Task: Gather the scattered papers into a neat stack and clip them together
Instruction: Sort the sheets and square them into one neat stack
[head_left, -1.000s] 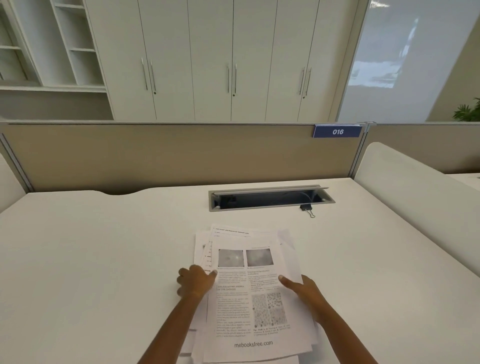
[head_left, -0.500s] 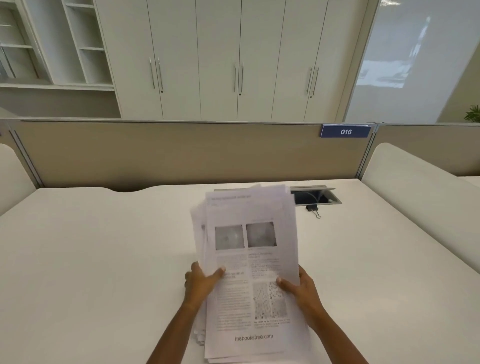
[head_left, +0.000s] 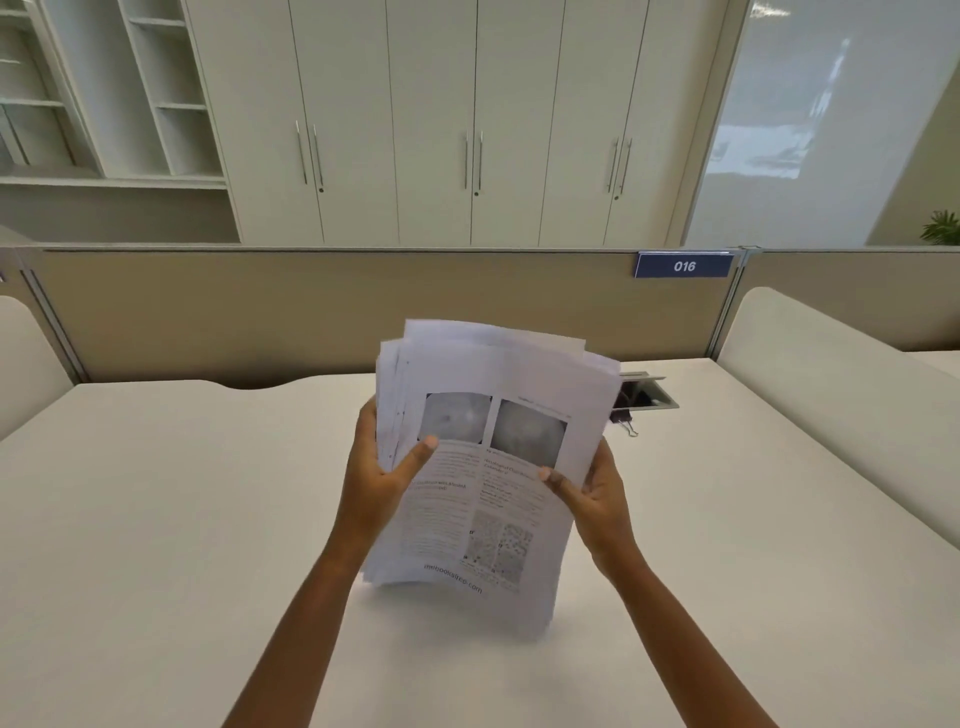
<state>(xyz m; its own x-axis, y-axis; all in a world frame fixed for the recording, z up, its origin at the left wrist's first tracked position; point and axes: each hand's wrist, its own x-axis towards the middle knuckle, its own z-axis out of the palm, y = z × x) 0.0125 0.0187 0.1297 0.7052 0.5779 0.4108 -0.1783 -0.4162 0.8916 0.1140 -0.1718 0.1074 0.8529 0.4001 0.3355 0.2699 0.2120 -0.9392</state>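
Papers (head_left: 519, 525) were off the desk (head_left: 156, 519) and held up in both hands, near the middle of the scene, tilted so the printed front page faced the camera. The left hand (head_left: 371, 483) gripped the bundle's left edge, thumb across the front sheet and fingers hidden behind; the right hand (head_left: 602, 499) gripped the right edge the same way, thumb laid on the text. Both were closed on the paper, then. No loose sheet showed on the visible part of the desk, so the gathering looked done. The squaring-up did not: several sheet edges stepped out along the top and the left side, and the lower corners fanned unevenly and curled toward the camera. The lower edge hung near the desk; whether it touched could not be told. A black binder clip (head_left: 623, 417) lay on the desk just beyond the bundle's far right corner, partly hidden by it, beside the open cable hatch (head_left: 660, 397) — untouched, its wire handles lying toward the near side. By my reading the task sat somewhere past its midpoint: the sheets were collected into one handful, but the edges needed tapping down against the desk to line them up, then one hand would have to let go, reach right and far for the clip, squeeze it open and seat it over an edge. Behind it all stood the beige partition (head_left: 260, 312) with its blue plate (head_left: 683, 266) marked 016.
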